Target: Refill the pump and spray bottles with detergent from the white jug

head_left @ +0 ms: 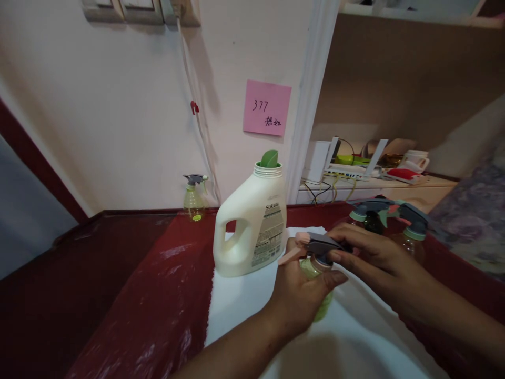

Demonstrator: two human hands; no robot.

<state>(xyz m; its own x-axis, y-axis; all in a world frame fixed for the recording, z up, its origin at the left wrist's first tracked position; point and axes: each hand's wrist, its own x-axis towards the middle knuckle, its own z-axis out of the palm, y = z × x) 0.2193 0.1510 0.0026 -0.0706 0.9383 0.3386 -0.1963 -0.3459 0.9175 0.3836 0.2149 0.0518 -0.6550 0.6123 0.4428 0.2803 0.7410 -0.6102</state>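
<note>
A pale yellow-green spray bottle [324, 309] with a grey and pink trigger head [317, 243] is between my hands, above the white cloth. My left hand [296, 295] wraps round the bottle's body near the neck, its thumb in front. With fingers and thumb pinched, my right hand [369, 255] grips the rear of the trigger head. The head sits at the bottle's neck; whether it is fully tight I cannot tell. Just beyond my left hand stands a large cream detergent jug [240, 226], its mouth holding a green leaf-shaped piece [270, 158].
Another spray bottle [193, 201] stands by the wall at the back left. Several more with grey-green heads [415, 223] are at the right, partly behind my right hand. A white router [351, 171] and cables lie on the shelf. The white cloth [232, 305] covers part of the red table [158, 295].
</note>
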